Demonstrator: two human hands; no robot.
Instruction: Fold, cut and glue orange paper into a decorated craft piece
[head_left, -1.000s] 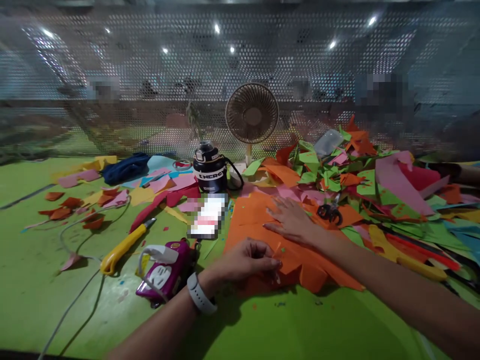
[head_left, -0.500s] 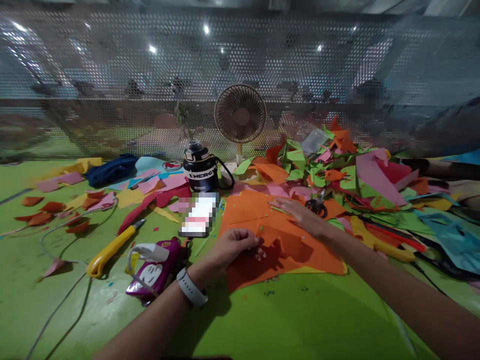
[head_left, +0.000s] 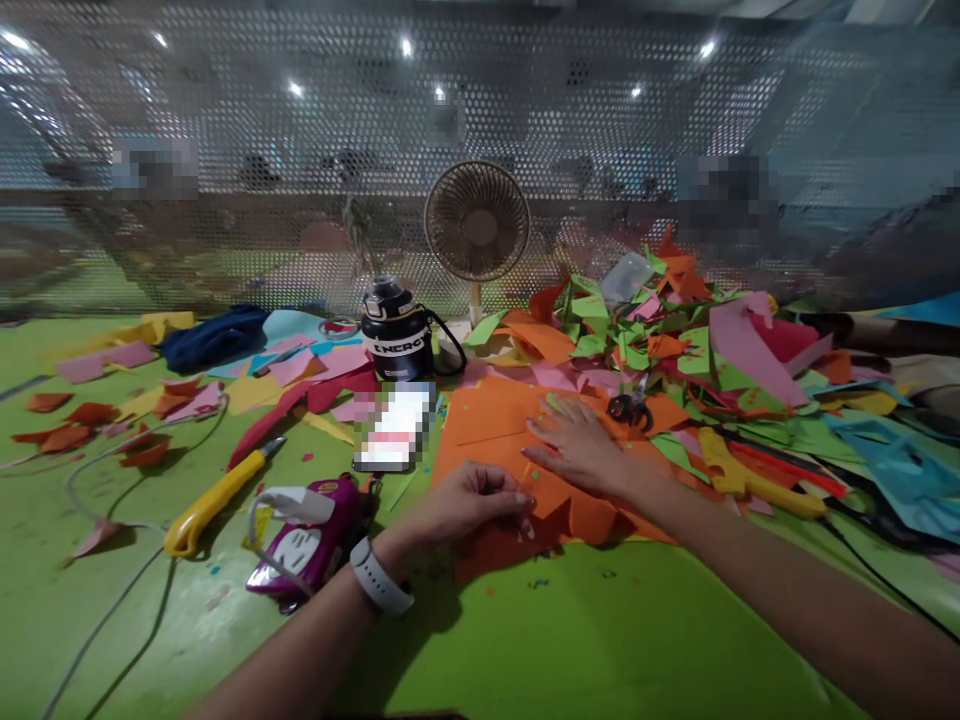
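Orange paper sheets (head_left: pixel 491 420) lie in a stack on the green table. My right hand (head_left: pixel 576 448) is spread flat on them, fingers apart. Just left of it, my left hand (head_left: pixel 480 503) hovers over or rests on the paper's near part; I cannot tell which. Its fingers are curled, with thumb and fingertips close together, and anything between them is hidden. Folded or cut orange paper pieces (head_left: pixel 592 520) stand up a little below my right palm. Black-handled scissors (head_left: pixel 630 410) lie just beyond my right wrist.
A phone (head_left: pixel 396 428), a purple power bank (head_left: pixel 319 540) with a white plug and a yellow knife (head_left: pixel 217 505) lie left. A dark bottle (head_left: pixel 397 335) and a fan (head_left: pixel 478 222) stand behind. Paper scraps (head_left: pixel 600 320) heap up at back right, near a yellow glue gun (head_left: pixel 750 480).
My right hand has moved nearer and a little left, turning flatter onto the orange paper. Loose orange pieces under it have shifted. My left hand has hardly moved.
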